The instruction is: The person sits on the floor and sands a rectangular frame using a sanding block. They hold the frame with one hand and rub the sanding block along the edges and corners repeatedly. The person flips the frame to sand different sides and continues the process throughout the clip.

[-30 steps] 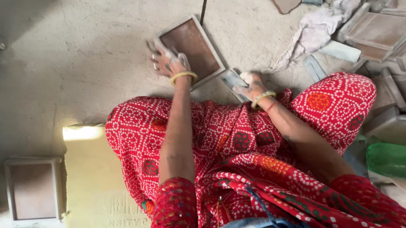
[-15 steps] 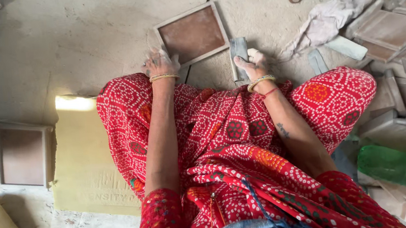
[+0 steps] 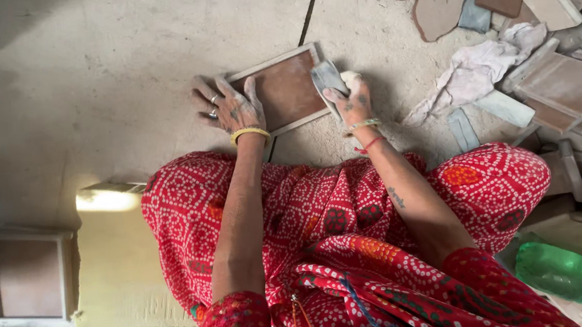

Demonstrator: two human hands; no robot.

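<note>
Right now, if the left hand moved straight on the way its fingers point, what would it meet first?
The left hand lies on the left rim of the square brown framed tile, fingers pointing away from the body. Beyond the fingertips only bare grey concrete floor shows; the way looks free.

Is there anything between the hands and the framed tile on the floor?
Nothing visible. The left hand lies flat on the framed tile's left edge, and the right hand presses a grey sanding pad against its right edge.

A floor-level clay workshop: dusty concrete floor [image 3: 89, 97], a heap of broken and stacked tiles [image 3: 566, 97] at its right edge, a framed tile [image 3: 284, 90] mid-floor, another [image 3: 28, 274] at left.
</note>
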